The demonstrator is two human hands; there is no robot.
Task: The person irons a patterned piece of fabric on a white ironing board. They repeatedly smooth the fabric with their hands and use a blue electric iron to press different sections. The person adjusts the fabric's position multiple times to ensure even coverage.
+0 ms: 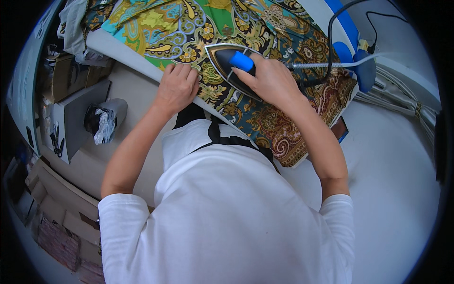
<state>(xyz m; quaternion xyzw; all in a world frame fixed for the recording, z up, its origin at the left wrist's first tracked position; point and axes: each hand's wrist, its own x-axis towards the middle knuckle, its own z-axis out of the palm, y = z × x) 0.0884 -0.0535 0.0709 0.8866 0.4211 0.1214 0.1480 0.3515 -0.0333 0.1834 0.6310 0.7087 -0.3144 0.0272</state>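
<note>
A steam iron [219,56] with a blue top lies flat on a patterned fabric [170,49] in green, yellow, teal and brown. My right hand [271,78] is closed around its handle, thumb beside the blue part. The iron points up and to the left. My left hand [178,85] rests at the fabric's near edge with its fingers curled down onto the cloth, left of the iron; its fingertips are hidden. Beneath the fabric, the pale padded edge of an ironing board [124,55] shows. A braided steam hose [315,65] runs rightward from behind my right hand.
A black cable [330,39] loops above the board's right end, near a blue oval pad [364,71]. Bundled hoses [397,97] lie farther right. At left are a lined waste bin [120,108], a cardboard box [58,81] and black-handled scissors [58,145]. A dark flat object [341,129] pokes out under the fabric.
</note>
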